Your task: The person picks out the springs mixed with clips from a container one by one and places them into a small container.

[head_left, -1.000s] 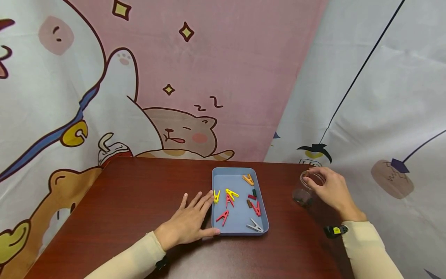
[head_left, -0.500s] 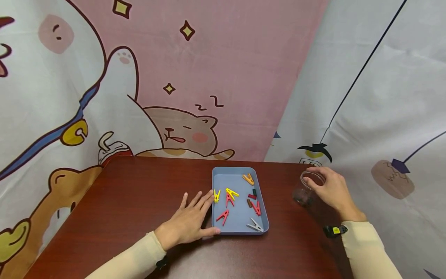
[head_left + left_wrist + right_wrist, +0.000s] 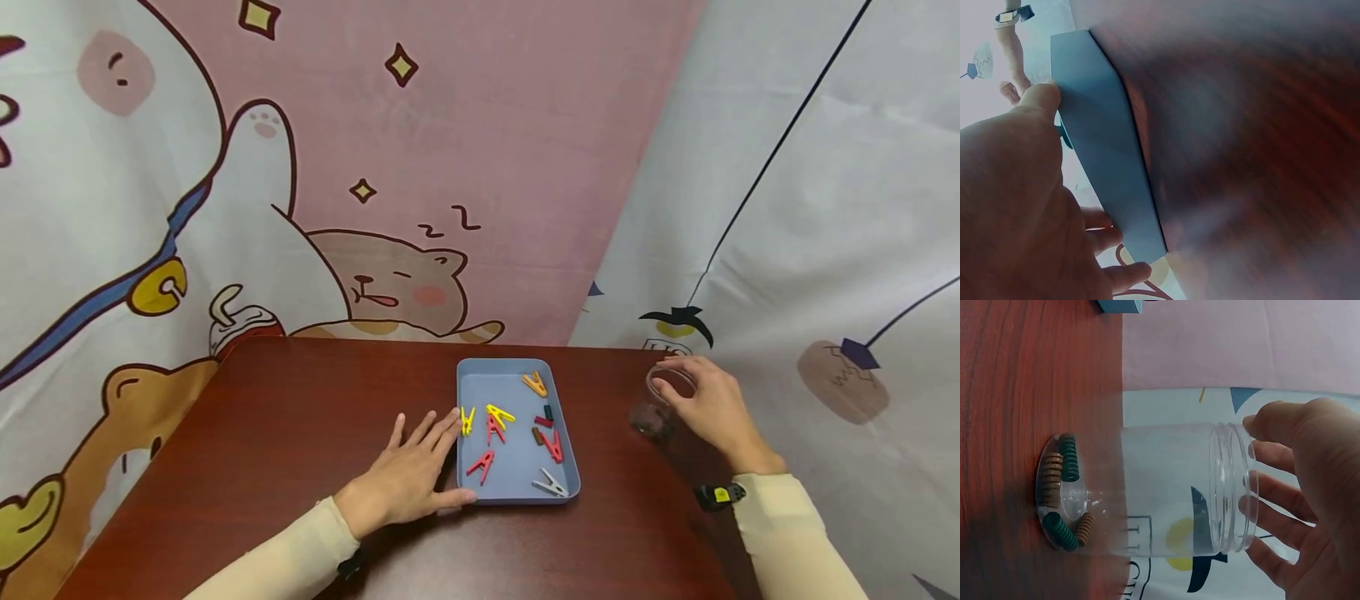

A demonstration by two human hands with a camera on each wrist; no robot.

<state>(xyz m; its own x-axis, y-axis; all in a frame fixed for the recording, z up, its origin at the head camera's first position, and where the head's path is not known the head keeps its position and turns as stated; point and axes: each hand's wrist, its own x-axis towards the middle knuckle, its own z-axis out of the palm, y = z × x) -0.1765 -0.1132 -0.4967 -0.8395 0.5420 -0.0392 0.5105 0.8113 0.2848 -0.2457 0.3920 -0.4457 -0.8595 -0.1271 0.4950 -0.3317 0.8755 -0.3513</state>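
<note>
My left hand (image 3: 403, 483) lies at the left side of a blue-grey tray (image 3: 495, 372), its fingers spread and straight, thumb and fingertips against the tray wall (image 3: 1099, 131). Inside the tray are yellow pegs (image 3: 500, 417), red pegs (image 3: 482, 466), an orange peg (image 3: 535, 384) and a grey peg (image 3: 551, 484). Small dark green, dark red and brown cylinders (image 3: 543, 422) lie there too. With thumb and fingers around the rim, my right hand (image 3: 708, 408) holds a clear lidless jar (image 3: 1166, 487) upright on the table. Green springs (image 3: 1069, 457) and brown springs (image 3: 1052, 480) rest on its bottom.
The dark reddish-brown table (image 3: 337, 392) carries the tray near its middle and the jar to the right. A printed cartoon curtain (image 3: 510, 167) hangs right behind the table's far edge and along the right side.
</note>
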